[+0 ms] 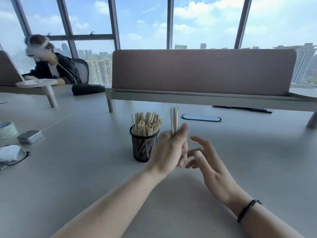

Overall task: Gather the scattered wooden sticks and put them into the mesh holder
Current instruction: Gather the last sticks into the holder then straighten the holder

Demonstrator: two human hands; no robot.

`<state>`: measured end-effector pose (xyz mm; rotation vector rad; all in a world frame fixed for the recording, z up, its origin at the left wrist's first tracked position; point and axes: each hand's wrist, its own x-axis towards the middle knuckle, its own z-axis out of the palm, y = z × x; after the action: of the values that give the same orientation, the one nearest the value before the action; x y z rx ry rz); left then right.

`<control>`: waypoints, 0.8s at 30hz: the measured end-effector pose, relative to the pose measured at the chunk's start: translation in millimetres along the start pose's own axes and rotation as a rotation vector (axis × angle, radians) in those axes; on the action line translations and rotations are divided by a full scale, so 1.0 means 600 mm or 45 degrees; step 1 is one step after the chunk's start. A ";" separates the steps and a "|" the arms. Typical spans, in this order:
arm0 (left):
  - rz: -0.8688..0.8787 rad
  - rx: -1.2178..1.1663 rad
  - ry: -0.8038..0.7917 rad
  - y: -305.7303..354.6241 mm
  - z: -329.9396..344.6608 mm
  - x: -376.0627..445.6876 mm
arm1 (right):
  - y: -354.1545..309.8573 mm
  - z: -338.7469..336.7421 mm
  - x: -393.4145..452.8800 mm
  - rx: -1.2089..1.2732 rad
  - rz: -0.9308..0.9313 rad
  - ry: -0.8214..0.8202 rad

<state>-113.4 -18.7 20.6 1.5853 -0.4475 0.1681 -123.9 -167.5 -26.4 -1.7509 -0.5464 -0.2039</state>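
Observation:
A black mesh holder [143, 148] stands upright on the grey table, packed with many pale wooden sticks [146, 123] that fan out above its rim. Just right of the holder, my left hand [169, 149] is closed around a small upright bundle of wooden sticks [174, 120], whose tops rise a little higher than those in the holder. My right hand [205, 160] hovers beside it with fingers spread and nothing in them, almost touching the left hand's fingers. A dark bracelet circles my right wrist. I see no loose sticks on the table.
A padded divider on a raised shelf [204, 73] runs behind the holder, with a cable port [201, 118] beneath it. At the left edge lie a small metal tin [29, 136], glasses [14, 156] and a tape roll. Another person sits far left.

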 end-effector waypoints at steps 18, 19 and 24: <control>0.014 0.222 0.527 0.041 -0.174 0.143 | 0.016 -0.006 0.010 -0.375 0.154 -0.009; 0.013 0.289 0.546 0.035 -0.178 0.143 | 0.016 -0.007 0.011 -0.371 0.153 -0.008; 0.093 0.484 0.606 0.018 -0.186 0.140 | 0.019 -0.006 0.014 -0.370 0.157 -0.021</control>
<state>-23.2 76.0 70.4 1.8269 -0.1008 0.7031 -110.9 -170.5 -31.8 -2.0633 -0.4349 -0.1891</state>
